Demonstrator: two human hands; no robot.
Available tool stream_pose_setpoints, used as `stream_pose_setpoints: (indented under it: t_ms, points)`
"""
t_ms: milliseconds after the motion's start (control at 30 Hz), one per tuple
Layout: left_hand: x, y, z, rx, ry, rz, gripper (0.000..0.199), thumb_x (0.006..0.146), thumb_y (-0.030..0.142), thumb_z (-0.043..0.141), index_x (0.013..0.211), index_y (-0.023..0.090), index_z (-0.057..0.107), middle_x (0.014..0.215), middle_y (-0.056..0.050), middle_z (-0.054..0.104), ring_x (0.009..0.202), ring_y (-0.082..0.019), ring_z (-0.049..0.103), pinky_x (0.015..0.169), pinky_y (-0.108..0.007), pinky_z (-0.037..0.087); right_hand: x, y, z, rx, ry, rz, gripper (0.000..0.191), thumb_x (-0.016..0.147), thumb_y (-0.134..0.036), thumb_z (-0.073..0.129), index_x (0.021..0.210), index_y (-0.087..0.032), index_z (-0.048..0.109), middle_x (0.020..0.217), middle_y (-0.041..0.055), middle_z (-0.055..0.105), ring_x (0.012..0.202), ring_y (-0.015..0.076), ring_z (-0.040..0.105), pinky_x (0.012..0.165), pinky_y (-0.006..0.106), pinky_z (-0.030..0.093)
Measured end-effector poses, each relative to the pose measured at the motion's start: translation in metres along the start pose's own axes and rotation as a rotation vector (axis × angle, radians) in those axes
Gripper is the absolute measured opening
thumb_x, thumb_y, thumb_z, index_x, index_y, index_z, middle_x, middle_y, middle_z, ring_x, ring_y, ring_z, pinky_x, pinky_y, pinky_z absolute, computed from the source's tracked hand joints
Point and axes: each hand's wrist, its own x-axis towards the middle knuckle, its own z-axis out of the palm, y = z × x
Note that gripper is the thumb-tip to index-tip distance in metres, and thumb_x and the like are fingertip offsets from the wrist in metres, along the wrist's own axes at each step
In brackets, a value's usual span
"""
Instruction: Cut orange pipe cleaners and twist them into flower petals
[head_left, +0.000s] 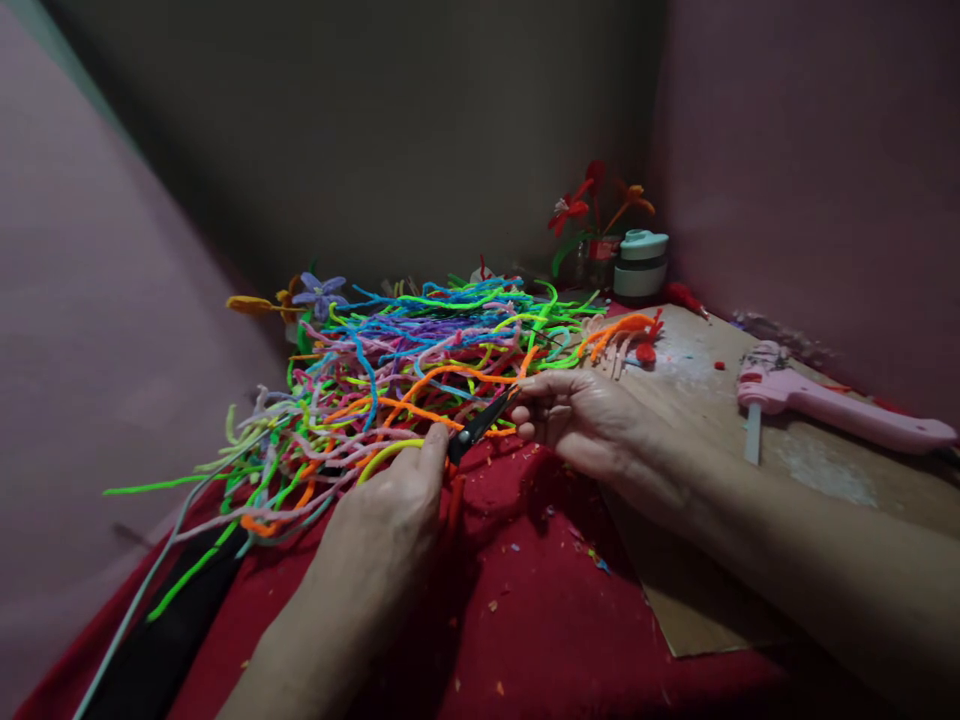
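Observation:
My left hand (397, 515) is closed around small scissors (466, 438) with dark blades, pointing up and right. Its fingers hide most of the handles. The blade tips meet the fingertips of my right hand (574, 415), whose thumb and forefinger are pinched on the end of an orange pipe cleaner (529, 362). Whether the blades touch the orange fuzz I cannot tell. Right behind both hands spreads a tangled heap of pipe cleaners (442, 345) in green, blue, pink, purple, yellow and orange.
A pink glue gun (847, 405) lies on a brown board (697, 600) at right. Behind stand a mint-lidded jar (641, 265) and red fuzzy flowers (574, 208); a purple flower (321, 295) is at left. Tiny scraps dot the red cloth (547, 640). A pale cable (142, 590) runs left.

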Motion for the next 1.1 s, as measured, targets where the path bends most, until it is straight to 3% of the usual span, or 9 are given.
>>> stream_pose_setpoints:
  t_ms: [200,400,533,633,733,933,1100]
  points:
    - [0.001,0.003,0.001,-0.071,0.029,-0.026,0.042,0.082,0.007,0.032,0.121,0.015,0.047,0.09,-0.008,0.067,0.07,-0.019,0.065,0.057,-0.027,0.047,0.003,0.002,-0.002,0.071,-0.028,0.037,0.017,0.066,-0.003,0.049,0.055,-0.015,0.056,0.048,0.0017,0.056,0.045,0.0096,0.051,0.045,0.02,0.044]
    - [0.004,0.0,0.005,-0.17,0.183,-0.049,0.039,0.083,0.011,0.033,0.12,0.015,0.047,0.092,-0.009,0.068,0.075,-0.019,0.066,0.061,-0.026,0.048,0.004,0.005,-0.003,0.046,-0.058,0.042,0.021,0.068,-0.004,0.049,0.052,-0.016,0.056,0.048,0.0018,0.056,0.046,0.0086,0.05,0.045,0.019,0.043]
    - [0.009,-0.002,-0.004,-0.497,0.326,-0.177,0.037,0.082,0.023,0.047,0.119,0.018,0.047,0.088,-0.005,0.067,0.072,-0.016,0.065,0.062,-0.024,0.048,0.004,0.006,-0.003,0.013,-0.072,-0.004,0.015,0.067,-0.006,0.052,0.055,-0.013,0.057,0.049,0.0023,0.056,0.046,0.009,0.051,0.045,0.02,0.042]
    - [0.011,0.001,-0.011,-0.907,0.282,-0.245,0.037,0.076,0.029,0.059,0.111,0.019,0.053,0.084,-0.002,0.066,0.068,-0.013,0.062,0.059,-0.022,0.048,0.002,0.008,-0.003,0.002,-0.125,-0.019,0.012,0.066,-0.006,0.054,0.057,-0.013,0.057,0.05,0.0012,0.056,0.047,0.0092,0.052,0.045,0.021,0.043]
    - [0.013,0.005,-0.014,-1.134,0.208,-0.301,0.039,0.07,0.03,0.065,0.105,0.017,0.056,0.076,0.001,0.062,0.059,-0.01,0.056,0.055,-0.021,0.045,-0.001,0.01,-0.002,-0.034,-0.138,-0.012,0.011,0.068,-0.008,0.054,0.059,-0.013,0.057,0.052,0.0013,0.057,0.046,0.009,0.051,0.044,0.021,0.043]
    - [0.014,0.009,-0.013,-1.274,0.145,-0.316,0.045,0.064,0.028,0.07,0.106,0.018,0.057,0.066,0.005,0.057,0.052,-0.008,0.049,0.049,-0.019,0.041,-0.005,0.013,-0.001,-0.114,-0.347,-0.151,0.006,0.065,-0.013,0.064,0.068,-0.013,0.059,0.059,0.0001,0.06,0.051,0.0102,0.055,0.047,0.022,0.046]
    - [0.012,0.01,-0.014,-1.218,0.116,-0.288,0.043,0.067,0.025,0.066,0.109,0.018,0.057,0.071,0.003,0.059,0.06,-0.01,0.054,0.055,-0.02,0.044,-0.008,0.014,0.0,-0.207,-0.346,-0.206,0.011,0.063,-0.016,0.067,0.066,-0.014,0.057,0.057,-0.0014,0.058,0.05,0.0087,0.054,0.048,0.02,0.044]
